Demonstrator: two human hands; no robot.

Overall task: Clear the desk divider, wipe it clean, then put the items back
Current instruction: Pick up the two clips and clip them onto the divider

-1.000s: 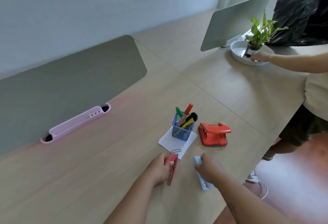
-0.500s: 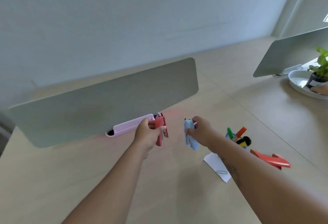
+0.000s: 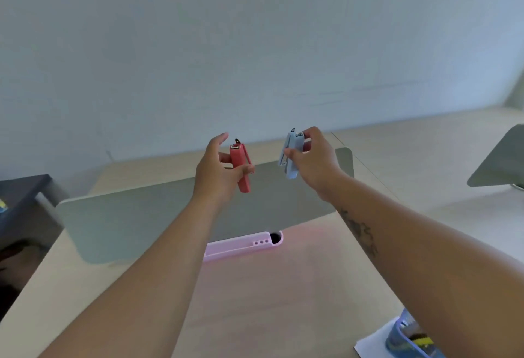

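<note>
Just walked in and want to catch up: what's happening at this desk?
A person is holding a red stapler in the left hand and a light blue stapler in the right hand, both raised near the top edge of the grey desk divider. A pink tray sits at the divider's base, on the desk.

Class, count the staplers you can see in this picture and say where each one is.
2. The red stapler is held in the left hand; the blue stapler is held in the right hand, both raised before the divider. None seems hidden.
</note>
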